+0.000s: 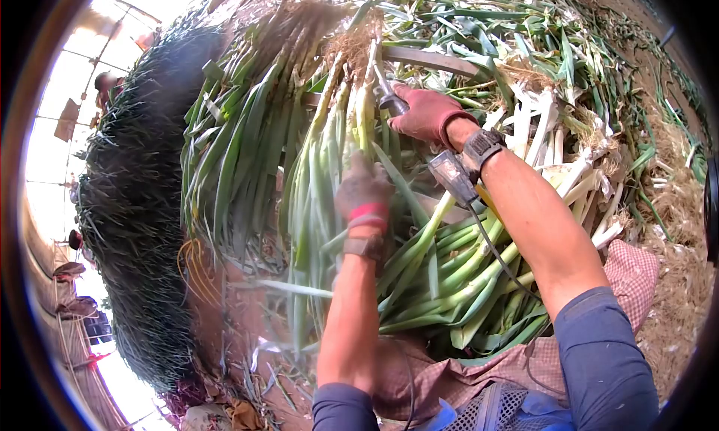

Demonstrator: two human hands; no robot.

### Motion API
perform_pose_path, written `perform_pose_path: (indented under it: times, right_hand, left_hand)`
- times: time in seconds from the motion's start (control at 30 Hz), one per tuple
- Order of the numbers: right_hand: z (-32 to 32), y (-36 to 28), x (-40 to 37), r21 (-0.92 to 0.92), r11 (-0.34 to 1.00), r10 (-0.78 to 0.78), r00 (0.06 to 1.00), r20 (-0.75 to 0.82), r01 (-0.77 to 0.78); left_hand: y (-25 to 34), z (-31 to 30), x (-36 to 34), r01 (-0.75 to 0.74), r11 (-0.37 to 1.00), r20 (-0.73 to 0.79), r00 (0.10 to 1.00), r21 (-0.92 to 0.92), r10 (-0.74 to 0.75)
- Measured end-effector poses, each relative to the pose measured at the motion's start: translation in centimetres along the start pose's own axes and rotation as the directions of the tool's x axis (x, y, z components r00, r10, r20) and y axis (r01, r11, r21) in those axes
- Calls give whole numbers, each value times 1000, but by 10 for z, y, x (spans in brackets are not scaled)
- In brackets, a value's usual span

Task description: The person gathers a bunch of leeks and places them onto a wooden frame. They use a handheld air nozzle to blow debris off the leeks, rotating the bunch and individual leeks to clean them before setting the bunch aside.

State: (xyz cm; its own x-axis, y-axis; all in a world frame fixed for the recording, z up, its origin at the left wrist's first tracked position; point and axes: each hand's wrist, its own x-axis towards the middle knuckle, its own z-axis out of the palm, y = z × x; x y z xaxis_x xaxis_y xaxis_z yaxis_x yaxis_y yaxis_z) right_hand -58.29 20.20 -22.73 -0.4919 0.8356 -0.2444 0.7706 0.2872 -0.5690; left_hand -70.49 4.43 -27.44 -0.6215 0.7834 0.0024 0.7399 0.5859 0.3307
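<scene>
Left hand (pixel 363 195), gloved, clamps an onion bunch (pixel 329 154) mid-stalk, with the roots (pixel 352 41) above the grip. Right hand (pixel 427 115), just past it, is closed on a tool (pixel 391 100) against the stalks. Onion pile (pixel 449 281) lies below the grip. Wired unit (pixel 453 176) on the right wrist.

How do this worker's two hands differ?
The left hand wears a muddy brown glove and clasps green onion stalks; the right hand wears a red glove and holds a grey tool. The right wrist bears a boxy device, the left only a strap. Both forearms are bare.
</scene>
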Motion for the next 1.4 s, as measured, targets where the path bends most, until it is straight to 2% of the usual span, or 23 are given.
perform_pose_path:
  times: [0.03,0.1,0.13,0.2,0.23,0.3,0.33,0.4,0.5,0.57,0.67,0.77,0.83,0.9,1.03,1.13,1.17,1.23,1.3,1.33,1.37,1.4]
  right_hand:
    - [1,2,1,-1,1000,-14,1000,19,14]
    - [-4,3,-10,7,998,-65,998,14,65]
    - [-4,5,-21,-2,997,-72,993,97,73]
    - [-20,-8,-58,38,998,-50,978,203,44]
    - [14,17,-51,15,980,-198,980,-23,199]
    - [15,14,-57,0,990,-143,988,-60,144]
    - [11,12,-55,2,990,-143,988,-62,143]
    - [-7,-3,-48,-18,1000,4,999,43,-3]
    - [-7,-4,-27,-40,999,8,1000,19,-8]
    - [-3,0,-23,-52,999,11,999,33,-9]
    - [0,11,-35,1,1000,-25,995,100,25]
    - [-2,23,-88,137,987,-114,973,203,87]
    - [-5,24,-133,110,993,-72,961,267,44]
    - [1,33,-162,85,993,-103,952,287,82]
    - [-9,29,-175,53,998,-54,974,221,43]
    - [2,33,-165,10,991,-135,988,82,134]
    - [2,29,-165,12,990,-139,987,81,138]
    - [-1,23,-168,-16,996,-82,989,126,85]
    - [-6,26,-176,-20,996,-81,981,175,86]
    - [-9,28,-181,-23,996,-83,970,228,90]
    - [-18,27,-190,-21,996,-84,969,231,91]
    - [-32,25,-202,-8,999,-40,964,261,44]
  left_hand:
    - [-1,1,2,0,1000,0,1000,-1,0]
    - [0,-3,9,11,997,106,994,78,-19]
    - [2,-5,13,11,997,104,994,74,-19]
    - [8,-7,22,-19,978,200,980,209,-24]
    - [12,-8,25,-20,978,202,979,206,-22]
    - [16,-9,33,-53,949,230,973,310,-21]
    - [17,-11,35,-78,952,210,978,297,15]
    - [23,-19,38,-81,943,259,966,323,-6]
    - [24,-23,38,-89,935,338,940,342,-34]
    - [18,-24,33,-6,971,391,916,237,-90]
    - [10,-26,30,5,991,354,934,134,-53]
    - [0,-34,31,24,1000,364,931,4,-24]
    - [-4,-39,27,52,996,398,917,-68,-21]
    - [-5,-47,19,76,985,457,890,-152,1]
    - [-9,-45,-9,10,997,439,898,-73,23]
    - [-13,-47,-24,-23,996,441,895,-90,60]
    - [-11,-51,-29,-40,993,437,895,-113,86]
    - [-9,-60,-38,-20,990,520,849,-139,90]
    - [-7,-57,-53,103,912,642,741,-397,196]
    - [0,-56,-67,16,924,659,706,-382,260]
    - [7,-50,-82,53,904,704,648,-424,292]
    - [20,-50,-97,-12,916,701,640,-401,315]
